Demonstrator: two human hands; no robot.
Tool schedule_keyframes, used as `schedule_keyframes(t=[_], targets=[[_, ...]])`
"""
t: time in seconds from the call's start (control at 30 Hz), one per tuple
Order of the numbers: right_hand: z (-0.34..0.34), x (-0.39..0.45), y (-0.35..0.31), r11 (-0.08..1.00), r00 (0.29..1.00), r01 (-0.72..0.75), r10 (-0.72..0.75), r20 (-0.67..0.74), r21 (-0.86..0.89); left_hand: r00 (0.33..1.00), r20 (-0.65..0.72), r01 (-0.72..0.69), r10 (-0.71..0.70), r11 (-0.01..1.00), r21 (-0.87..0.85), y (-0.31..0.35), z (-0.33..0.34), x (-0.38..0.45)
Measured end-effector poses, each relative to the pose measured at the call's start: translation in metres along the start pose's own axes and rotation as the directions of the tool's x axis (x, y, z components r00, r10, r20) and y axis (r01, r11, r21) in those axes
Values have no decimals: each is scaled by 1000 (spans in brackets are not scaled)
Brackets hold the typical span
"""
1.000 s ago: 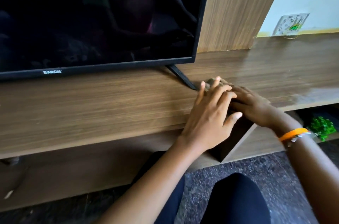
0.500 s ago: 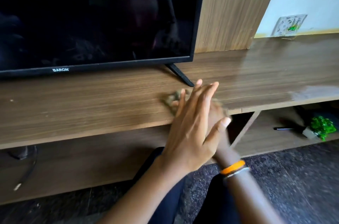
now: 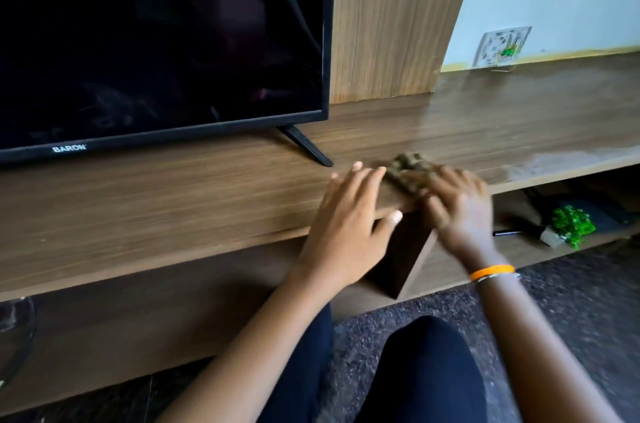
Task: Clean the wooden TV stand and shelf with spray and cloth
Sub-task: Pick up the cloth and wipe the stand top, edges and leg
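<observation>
Right hand (image 3: 457, 204), blurred, presses down on a greenish cloth (image 3: 408, 170) on top of the wooden TV stand (image 3: 173, 201), near its front edge, just right of the TV foot (image 3: 306, 145). Grip on cloth: can't tell, too blurred. Left hand (image 3: 349, 225) lies flat w/ fingers spread, holding nothing, just beside the cloth. Green plant (image 3: 571, 225) sits on the lower shelf (image 3: 512, 246).

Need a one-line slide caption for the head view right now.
Right hand presses a cloth onto the wooden TV stand beside the TV's foot; left hand rests flat alongside.
</observation>
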State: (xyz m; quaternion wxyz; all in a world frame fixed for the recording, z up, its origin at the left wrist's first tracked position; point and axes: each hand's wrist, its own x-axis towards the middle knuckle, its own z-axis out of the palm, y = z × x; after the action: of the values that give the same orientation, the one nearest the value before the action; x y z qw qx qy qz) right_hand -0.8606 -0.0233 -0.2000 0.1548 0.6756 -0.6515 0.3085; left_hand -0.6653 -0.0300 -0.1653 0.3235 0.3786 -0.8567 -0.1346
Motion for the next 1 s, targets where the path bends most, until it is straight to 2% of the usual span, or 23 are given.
schedule_keyframes(t=[0.07,0.13,0.23,0.37,0.47,0.57,0.7,0.87,0.93,1.0], targets=[[-11,1,44,987,987,-158,158,-3,-1,993,90,-79,72,993,83,2,19,7],[-27,3,90,941,942,-337,337,8,13,987,131,-121,97,974,189,4,35,14],[-41,11,111,889,888,-458,456,55,21,978,182,-165,101,909,382,3,48,17],[-38,9,82,873,872,-488,488,38,-6,983,179,-124,52,900,418,3,53,16],[-21,-12,26,944,944,-324,319,85,54,986,164,-69,-1,904,421,14,57,34],[-11,-27,-8,971,975,-217,209,80,102,985,147,-144,86,881,451,27,64,61],[-24,-26,25,977,980,-198,194,54,81,978,164,-192,129,861,471,24,74,72],[-52,-10,118,910,923,-385,379,69,155,969,197,-226,147,849,478,14,81,71],[-62,1,154,862,880,-475,460,116,180,968,210,-222,136,853,473,13,81,71],[-64,14,176,805,806,-586,567,168,96,967,223,-217,123,857,467,11,82,71]])
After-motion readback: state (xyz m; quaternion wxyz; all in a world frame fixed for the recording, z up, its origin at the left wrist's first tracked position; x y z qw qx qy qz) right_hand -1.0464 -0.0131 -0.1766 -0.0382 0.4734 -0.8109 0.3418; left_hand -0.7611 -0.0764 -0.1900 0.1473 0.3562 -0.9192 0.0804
